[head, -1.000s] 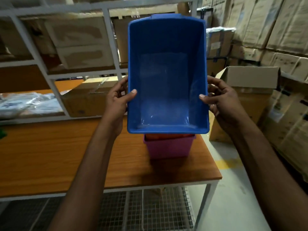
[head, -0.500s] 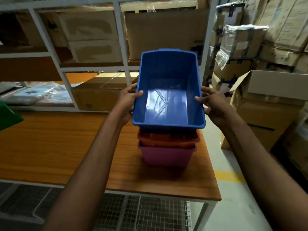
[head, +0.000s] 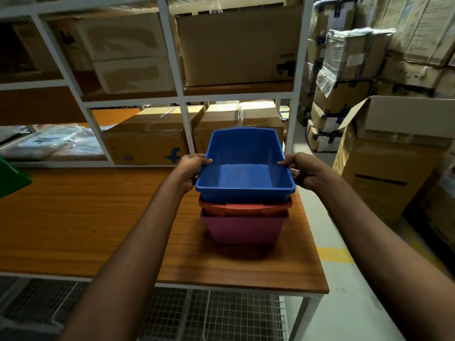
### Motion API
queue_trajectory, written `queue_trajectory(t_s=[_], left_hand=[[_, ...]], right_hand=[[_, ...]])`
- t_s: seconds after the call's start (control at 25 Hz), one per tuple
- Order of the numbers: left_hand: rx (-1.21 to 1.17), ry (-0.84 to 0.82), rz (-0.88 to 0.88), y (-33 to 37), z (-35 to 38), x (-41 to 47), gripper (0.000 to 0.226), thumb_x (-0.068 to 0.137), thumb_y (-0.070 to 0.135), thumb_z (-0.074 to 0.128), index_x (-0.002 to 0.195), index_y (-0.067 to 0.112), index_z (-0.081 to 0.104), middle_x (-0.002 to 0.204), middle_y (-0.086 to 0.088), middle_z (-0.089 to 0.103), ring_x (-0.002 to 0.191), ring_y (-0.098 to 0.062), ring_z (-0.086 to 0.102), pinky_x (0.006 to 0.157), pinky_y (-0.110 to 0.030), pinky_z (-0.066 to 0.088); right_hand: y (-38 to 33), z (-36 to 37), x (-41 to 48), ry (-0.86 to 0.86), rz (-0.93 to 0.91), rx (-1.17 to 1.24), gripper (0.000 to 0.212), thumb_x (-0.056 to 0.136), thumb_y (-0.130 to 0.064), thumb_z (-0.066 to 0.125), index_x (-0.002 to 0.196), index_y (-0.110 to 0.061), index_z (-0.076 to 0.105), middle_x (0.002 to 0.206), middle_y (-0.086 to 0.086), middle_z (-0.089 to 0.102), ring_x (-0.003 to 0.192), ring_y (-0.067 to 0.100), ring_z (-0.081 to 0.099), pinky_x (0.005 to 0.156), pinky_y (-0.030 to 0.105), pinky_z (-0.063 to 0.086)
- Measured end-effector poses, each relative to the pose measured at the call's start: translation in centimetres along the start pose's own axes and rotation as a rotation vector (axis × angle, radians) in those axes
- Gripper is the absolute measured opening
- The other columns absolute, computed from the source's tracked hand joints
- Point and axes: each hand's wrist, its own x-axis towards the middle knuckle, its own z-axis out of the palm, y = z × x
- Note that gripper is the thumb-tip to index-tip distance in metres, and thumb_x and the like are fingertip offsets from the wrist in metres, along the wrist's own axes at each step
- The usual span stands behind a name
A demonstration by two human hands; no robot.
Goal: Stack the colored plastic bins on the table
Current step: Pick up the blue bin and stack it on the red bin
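Blue bin (head: pixel 242 173) sits on top of the stack at the right end of the bench (head: pixel 86 217). It is nested into the orange bin (head: pixel 243 208), which sits in the pink bin (head: pixel 243 228). Its long axis runs straight away from the person, in line with the two bins below. The left hand (head: pixel 190 168) grips the left long wall and the right hand (head: pixel 306 172) grips the right one. On each side the thumb hooks over the rim and the other fingers (head: pixel 294 174) curl under the outside.

The near rim looks settled on the orange rim. Whether the far end is fully down I cannot tell. Seating it probably needs only a straight downward press before letting go. A green bin (head: pixel 12 179) shows at the bench's far left edge, well apart from the stack, and the left hand is nearer to it.
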Motion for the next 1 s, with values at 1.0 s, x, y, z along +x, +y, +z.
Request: queue_trajectory(t_s=[1.0], left_hand=[[0.092,-0.074,0.012,0.3,2.2,0.3,0.032,0.102,0.012,0.058,0.133,0.011,0.063,0.123,-0.012,0.07,0.105,-0.024,0.069,0.069,-0.033,0.059]], right_hand=[[0.0,-1.7,2.3,0.078,-0.004,0.009,0.04,0.09,0.003,0.063,0.129,-0.005,0.06,0.113,0.009,0.065,0.093,0.021,0.067,0.072,0.03,0.061]])
